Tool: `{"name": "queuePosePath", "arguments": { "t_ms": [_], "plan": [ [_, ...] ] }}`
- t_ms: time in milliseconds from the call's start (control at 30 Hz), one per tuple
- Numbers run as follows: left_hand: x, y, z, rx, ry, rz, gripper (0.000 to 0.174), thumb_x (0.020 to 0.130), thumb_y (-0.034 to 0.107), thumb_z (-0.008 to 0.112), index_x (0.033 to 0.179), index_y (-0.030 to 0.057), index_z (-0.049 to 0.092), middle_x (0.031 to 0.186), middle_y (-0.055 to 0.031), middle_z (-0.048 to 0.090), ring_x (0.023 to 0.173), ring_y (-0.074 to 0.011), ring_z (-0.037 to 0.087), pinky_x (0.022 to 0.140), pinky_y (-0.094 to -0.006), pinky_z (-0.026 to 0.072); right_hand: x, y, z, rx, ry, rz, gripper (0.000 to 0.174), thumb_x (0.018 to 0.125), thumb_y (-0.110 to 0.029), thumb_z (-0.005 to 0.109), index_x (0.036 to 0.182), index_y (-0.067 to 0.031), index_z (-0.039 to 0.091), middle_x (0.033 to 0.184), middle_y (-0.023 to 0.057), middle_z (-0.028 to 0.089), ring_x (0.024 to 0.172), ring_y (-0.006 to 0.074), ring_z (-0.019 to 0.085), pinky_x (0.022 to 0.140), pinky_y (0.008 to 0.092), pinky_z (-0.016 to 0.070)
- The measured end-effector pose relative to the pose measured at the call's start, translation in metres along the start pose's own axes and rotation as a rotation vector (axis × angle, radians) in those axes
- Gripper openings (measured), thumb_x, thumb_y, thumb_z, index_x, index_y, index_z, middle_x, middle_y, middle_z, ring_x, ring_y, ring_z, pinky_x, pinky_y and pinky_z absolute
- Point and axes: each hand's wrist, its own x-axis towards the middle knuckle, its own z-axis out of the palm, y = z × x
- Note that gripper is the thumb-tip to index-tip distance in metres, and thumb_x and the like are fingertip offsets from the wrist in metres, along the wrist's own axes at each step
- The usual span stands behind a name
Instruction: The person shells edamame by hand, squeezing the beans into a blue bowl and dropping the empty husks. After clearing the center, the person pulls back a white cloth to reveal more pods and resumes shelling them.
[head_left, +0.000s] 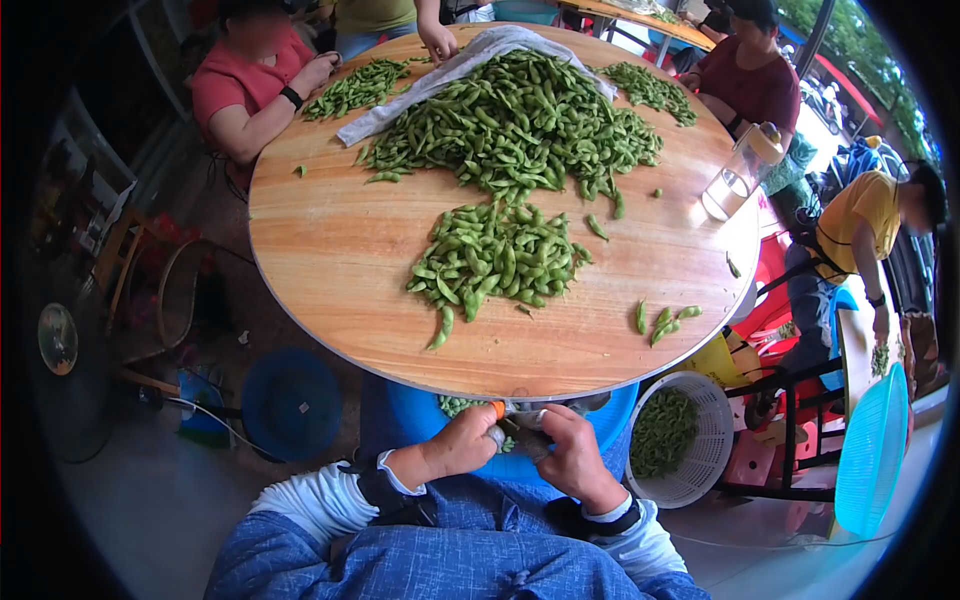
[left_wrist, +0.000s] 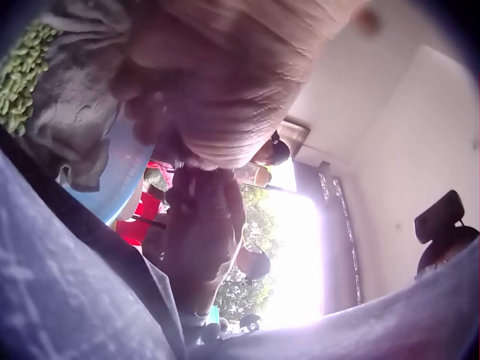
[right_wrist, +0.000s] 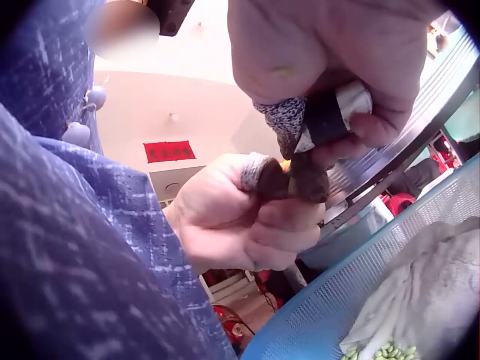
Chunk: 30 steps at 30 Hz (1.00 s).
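Note:
Below the table's near edge, my left hand (head_left: 463,439) and right hand (head_left: 580,460) meet at the fingertips over a blue basket (head_left: 405,405). An orange band (head_left: 497,408) circles a left finger. My left thumb wears a pale wrap (right_wrist: 255,172); the right hand's fingers have a speckled wrap (right_wrist: 283,120) and a black band (right_wrist: 327,120). Both hands have bent fingers, and their dark-stained tips press close together; I cannot tell what lies between them. Shelled green beans (left_wrist: 26,79) lie beside a grey cloth (left_wrist: 79,105) in the basket.
Green soybean pods (head_left: 490,260) lie heaped on the round wooden table (head_left: 340,260), before a larger pile (head_left: 530,110). A bottle (head_left: 740,175) stands at the right. A white basket (head_left: 715,440) of pods sits beside my right leg. Several people are around.

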Motion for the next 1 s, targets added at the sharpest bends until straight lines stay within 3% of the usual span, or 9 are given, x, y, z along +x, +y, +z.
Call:
{"name": "queuePosePath", "arguments": {
  "t_ms": [100,133,233,400,600,700,733,867,1000],
  "plan": [
    [-0.001,0.029,-0.017,0.514,-0.406,-0.262,0.029,0.074,0.005,0.050,0.102,0.0013,0.050,0.074,-0.0107,0.056,0.067,-0.0240,0.056,0.060,-0.0310,0.0433,-0.015,0.009,-0.021,0.008,0.123,0.139,0.017,0.065,0.005,0.058,0.081,0.0003,0.058,0.073,0.0129,0.055,0.066,0.0229,0.056,0.057,0.0309,0.0433],
    [-0.001,0.039,-0.022,0.633,-0.439,-0.250,0.026,0.074,0.007,0.055,0.100,0.0031,0.052,0.074,-0.0153,0.055,0.069,-0.0317,0.057,0.061,-0.0336,0.0450,-0.030,0.026,-0.032,-0.062,0.166,0.222,0.018,0.066,0.003,0.057,0.084,-0.0001,0.057,0.071,0.0136,0.056,0.064,0.0250,0.056,0.056,0.0321,0.0435],
    [-0.006,0.050,-0.040,0.570,-0.076,0.200,0.022,0.075,0.006,0.055,0.097,0.0044,0.056,0.075,-0.0145,0.057,0.069,-0.0304,0.058,0.062,-0.0337,0.0458,-0.054,0.032,-0.079,-0.362,0.268,0.628,0.021,0.069,0.000,0.056,0.091,0.0011,0.056,0.064,0.0146,0.057,0.056,0.0279,0.056,0.052,0.0341,0.0432],
    [0.024,0.061,-0.097,1.120,0.171,0.145,0.027,0.069,0.001,0.051,0.094,0.0068,0.058,0.083,-0.0131,0.051,0.074,-0.0308,0.052,0.064,-0.0382,0.0428,-0.083,0.053,-0.102,-0.419,0.467,0.556,0.022,0.068,-0.001,0.057,0.090,0.0016,0.056,0.060,0.0124,0.055,0.053,0.0189,0.052,0.051,0.0305,0.0412],
    [0.051,0.054,-0.120,1.148,-0.025,0.268,0.004,0.071,0.006,0.053,0.071,0.0017,0.053,0.073,-0.0112,0.046,0.071,-0.0293,0.051,0.060,-0.0404,0.0402,-0.050,0.024,-0.069,0.164,0.442,0.446,0.014,0.077,0.001,0.057,0.091,0.0027,0.059,0.074,0.0030,0.058,0.068,0.0090,0.053,0.065,0.0211,0.0437],
    [0.054,0.045,-0.106,1.121,0.081,0.312,0.007,0.068,0.008,0.057,0.070,0.0014,0.054,0.071,-0.0109,0.045,0.072,-0.0299,0.050,0.060,-0.0416,0.0401,-0.030,0.020,-0.044,0.386,0.292,0.327,0.019,0.079,-0.003,0.057,0.096,0.0049,0.056,0.085,0.0053,0.059,0.077,0.0110,0.055,0.072,0.0227,0.0439],
    [0.055,0.039,-0.104,1.157,0.139,0.401,0.012,0.072,0.013,0.060,0.078,0.0035,0.055,0.068,-0.0073,0.049,0.063,-0.0235,0.050,0.055,-0.0344,0.0404,-0.020,0.011,-0.038,0.432,0.262,0.308,0.020,0.079,-0.003,0.056,0.098,0.0050,0.056,0.087,0.0055,0.059,0.079,0.0112,0.055,0.074,0.0231,0.0435],
    [0.036,0.041,-0.073,0.060,0.048,-0.059,0.010,0.081,0.010,0.054,0.078,0.0000,0.055,0.069,-0.0025,0.056,0.060,-0.0077,0.050,0.058,-0.0211,0.0407,0.006,-0.009,-0.022,0.706,0.152,0.373,0.025,0.082,-0.008,0.054,0.105,0.0025,0.053,0.089,0.0048,0.059,0.079,0.0100,0.054,0.070,0.0228,0.0447],
    [0.018,0.069,-0.054,-0.359,-0.219,-0.306,0.014,0.081,0.017,0.056,0.073,0.0058,0.053,0.059,-0.0002,0.051,0.050,-0.0044,0.042,0.045,-0.0165,0.0293,0.016,-0.018,-0.013,0.882,0.071,0.381,0.027,0.083,-0.013,0.053,0.106,0.0022,0.052,0.091,0.0030,0.058,0.078,0.0078,0.053,0.070,0.0210,0.0433]
  ]
}}
